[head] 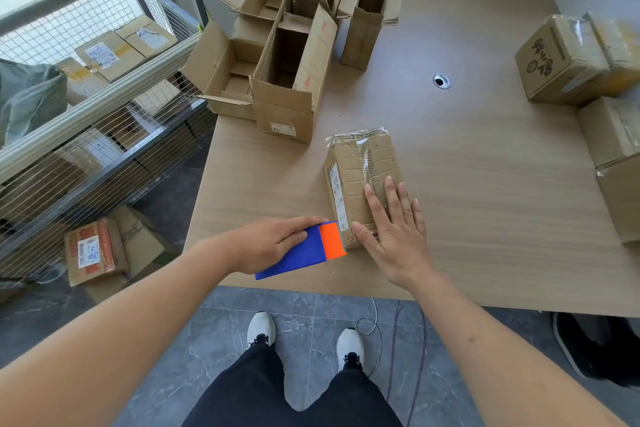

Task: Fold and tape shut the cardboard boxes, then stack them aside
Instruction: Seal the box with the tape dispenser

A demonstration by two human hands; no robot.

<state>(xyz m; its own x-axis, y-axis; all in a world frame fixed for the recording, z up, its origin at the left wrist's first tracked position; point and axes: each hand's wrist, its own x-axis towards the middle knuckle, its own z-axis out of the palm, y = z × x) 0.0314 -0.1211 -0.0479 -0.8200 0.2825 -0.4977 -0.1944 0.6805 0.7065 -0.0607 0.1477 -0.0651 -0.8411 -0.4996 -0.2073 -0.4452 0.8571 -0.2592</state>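
Cardboard box, closed and already striped with clear tape along its top seam, lies flat on the wooden table near the front edge, its long side running away from the person. Right hand lies flat on the near end of the box top, fingers straight and slightly spread, thumb out to the left at the box's near corner; it presses down and grasps nothing. Left hand grips a blue and orange tape dispenser, fingers curled over its top edge, with the orange end touching the box's near left corner. At the back left of the table stand several open boxes with their flaps up, close together. Along the right edge sit taped boxes, well apart from the one under the hands. Left of the table, a wire rack holds more parcels
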